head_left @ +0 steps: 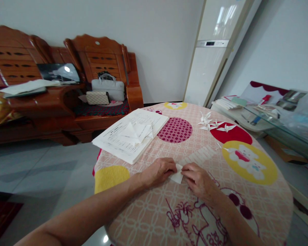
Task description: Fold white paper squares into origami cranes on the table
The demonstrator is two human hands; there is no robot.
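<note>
Paper (179,176), white and folded small, lies flat on the cloth-covered table (146,208), near the middle of the head view, with a hand at either side. The left hand (162,169) is curled, its fingers bent inward and pinching the left edge. The right hand (198,179) is partly closed, thumb and fingertips gripping the upper right edge, the other fingers loosely bent. The fingers cover parts of the piece, so its exact folds are hard to make out.

Just beyond the hands lies a pale printed strip (201,153), slanting up to the right. On the far left part of the table sits a stack of printed sheets (109,138), with folded pieces (132,134) resting on top. Several paper cranes (226,128) are grouped toward the far right, on and beside a red patch of the cloth. Both forearms lie across the near part of the table and hide some of its pattern.

Behind, wooden seats (105,54) stand by the wall, with a grey bag (111,90) and a smaller quilted purse (97,98) on one of them. A tall white cabinet unit (207,66) stands in the corner. At right, a clear plastic bag (301,112) lies among clutter on a glass-topped stand (265,124).
</note>
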